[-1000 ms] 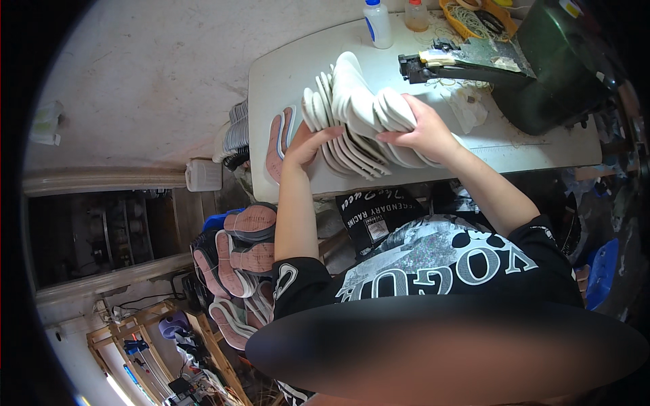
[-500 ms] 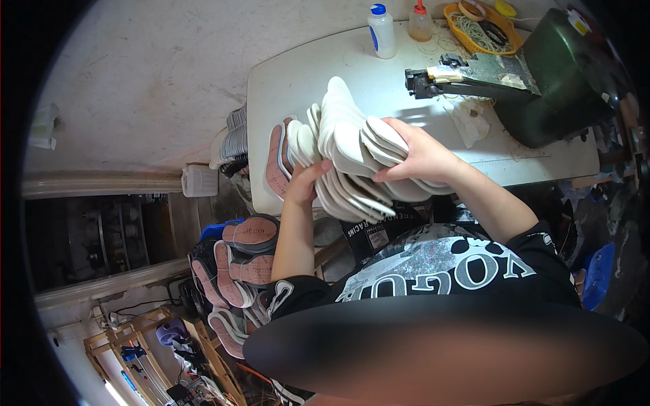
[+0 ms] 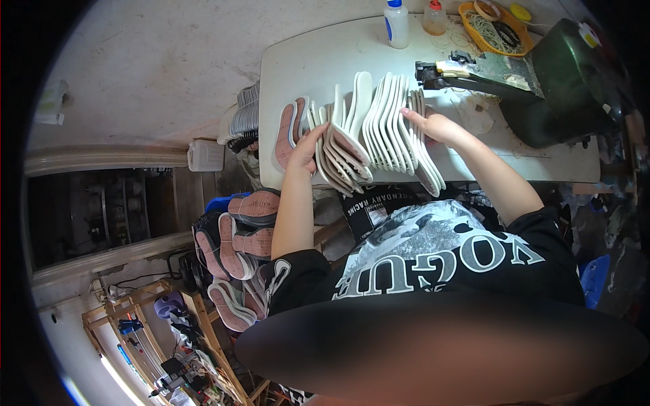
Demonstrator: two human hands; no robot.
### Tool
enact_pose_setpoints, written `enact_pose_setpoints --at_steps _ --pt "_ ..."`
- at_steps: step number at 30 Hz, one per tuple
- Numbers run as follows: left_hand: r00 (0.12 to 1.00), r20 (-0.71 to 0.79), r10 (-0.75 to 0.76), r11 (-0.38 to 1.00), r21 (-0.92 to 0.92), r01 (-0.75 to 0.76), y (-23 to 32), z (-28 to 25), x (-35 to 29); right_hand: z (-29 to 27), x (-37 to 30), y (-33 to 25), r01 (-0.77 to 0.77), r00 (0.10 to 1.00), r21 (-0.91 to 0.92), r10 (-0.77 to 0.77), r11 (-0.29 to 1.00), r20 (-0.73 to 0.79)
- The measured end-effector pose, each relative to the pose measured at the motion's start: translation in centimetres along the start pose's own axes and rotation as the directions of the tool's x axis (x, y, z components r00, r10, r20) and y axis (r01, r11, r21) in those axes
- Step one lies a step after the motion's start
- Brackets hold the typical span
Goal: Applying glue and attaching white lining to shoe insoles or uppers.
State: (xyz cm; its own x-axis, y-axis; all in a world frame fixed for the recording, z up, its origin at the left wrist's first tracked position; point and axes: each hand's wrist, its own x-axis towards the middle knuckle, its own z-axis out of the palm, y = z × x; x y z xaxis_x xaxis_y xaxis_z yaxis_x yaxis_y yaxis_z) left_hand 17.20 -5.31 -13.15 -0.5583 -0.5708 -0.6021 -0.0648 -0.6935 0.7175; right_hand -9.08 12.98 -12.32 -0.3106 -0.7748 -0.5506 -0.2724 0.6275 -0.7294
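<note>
A long row of white shoe insoles [image 3: 389,125] stands on edge on the white table [image 3: 305,61], fanned out between my two hands. Some in the left part show pinkish-brown undersides. My left hand [image 3: 306,154] grips the row's left end, thumb along the outer insoles. At the other end my right hand [image 3: 439,126] closes on the insoles, its thumb over their edge and its other fingers mostly hidden. Two pinkish-brown insoles [image 3: 284,142] with white rims lie beside my left hand.
A dark green machine [image 3: 572,81] with a black arm occupies the table's right. Behind are a blue-capped bottle [image 3: 397,27], a red-capped bottle [image 3: 435,20] and a yellow basket [image 3: 497,47] of bands. Bundled insoles [image 3: 254,206] sit lower left; a white jug [image 3: 205,155] stands near the wall.
The tilted, bunched insoles have come down upright onto the table and spread into a longer row. My right hand has moved right and turned at its end.
</note>
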Motion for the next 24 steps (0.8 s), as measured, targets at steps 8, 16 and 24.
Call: enact_pose_setpoints --at_steps 8,16,24 --pt "0.992 0.010 0.127 0.844 0.524 -0.114 1.9 4.8 0.9 0.4 -3.7 -1.4 0.300 0.948 -0.073 -0.306 0.951 -0.091" --pt "0.984 -0.059 0.169 0.488 0.872 -0.031 4.8 6.7 0.1 0.0 -2.7 -0.6 0.100 0.995 -0.186 -0.094 0.977 0.041" --pt "0.977 0.022 0.213 0.254 0.964 -0.078 1.9 2.0 3.5 0.8 -3.9 -1.0 0.160 0.982 -0.393 -0.188 0.905 -0.034"
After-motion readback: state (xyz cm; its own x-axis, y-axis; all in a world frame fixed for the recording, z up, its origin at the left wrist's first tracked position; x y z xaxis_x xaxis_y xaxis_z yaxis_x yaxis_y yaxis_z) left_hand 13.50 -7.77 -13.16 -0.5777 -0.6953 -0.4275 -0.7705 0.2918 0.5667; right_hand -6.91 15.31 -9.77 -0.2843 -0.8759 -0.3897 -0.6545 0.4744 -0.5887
